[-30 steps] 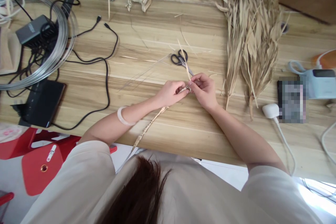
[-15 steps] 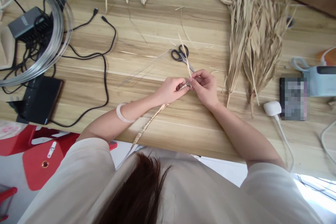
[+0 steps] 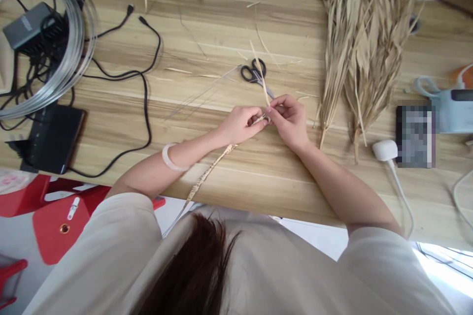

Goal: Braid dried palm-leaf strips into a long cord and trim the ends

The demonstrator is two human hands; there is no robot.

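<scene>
My left hand [image 3: 242, 124] is closed around a wire stem wrapped in dried husk [image 3: 209, 172], whose wrapped length slants out below the hand toward my lap and ends in bare wires. Fingertips of both hands meet over the stem's other end, where the detail is too small to make out. Between thumb and forefinger, my right hand [image 3: 290, 120] pinches a narrow strip of dried husk [image 3: 259, 69] that points up and away from me. Just beyond the fingers lie black-handled scissors [image 3: 253, 73], partly under the strip.
Bundles of dried husks [image 3: 364, 54] lie at the right, near a white charger [image 3: 385, 150] and a blurred dark device [image 3: 416, 135]. On the left are coiled wire [image 3: 79, 34], a black cable [image 3: 148, 108] and a black box [image 3: 59, 138]. Loose wires [image 3: 207, 89] lie left of the scissors.
The view has shifted slightly. Both hands keep nearly the same pose, and the strip between my right fingers stays at about the same angle.
</scene>
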